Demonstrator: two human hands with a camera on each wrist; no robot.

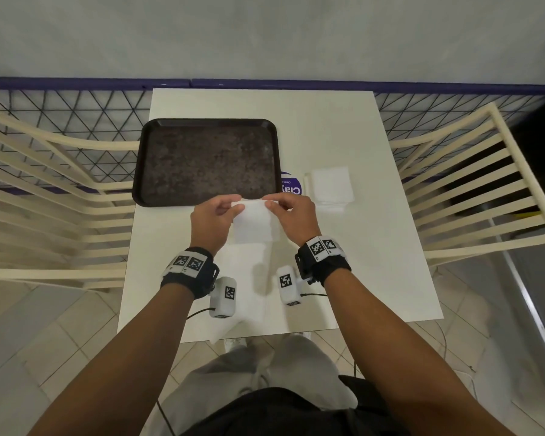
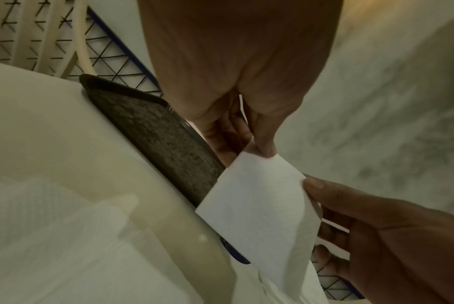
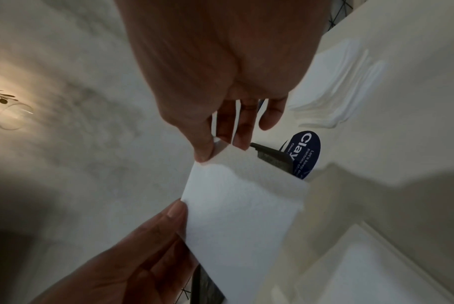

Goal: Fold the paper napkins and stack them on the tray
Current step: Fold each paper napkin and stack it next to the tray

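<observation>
A white paper napkin [image 1: 256, 222] hangs in the air above the table's middle, held by its top edge. My left hand [image 1: 216, 217] pinches the top left corner and my right hand [image 1: 288, 212] pinches the top right corner. The left wrist view shows the napkin [image 2: 256, 197] between my left thumb and fingers, with the right hand's thumb on its other edge. In the right wrist view the same napkin [image 3: 236, 205] is pinched the same way. The dark brown tray [image 1: 206, 162] lies bare just beyond my left hand. An unfolded napkin [image 1: 243, 269] lies flat under my wrists.
A stack of white napkins [image 1: 329, 187] sits right of the tray, next to a round blue sticker [image 1: 291, 185]. The white table [image 1: 375, 247] is flanked by cream slatted chairs [image 1: 472, 190] on both sides. A wire mesh fence [image 1: 76, 114] runs behind.
</observation>
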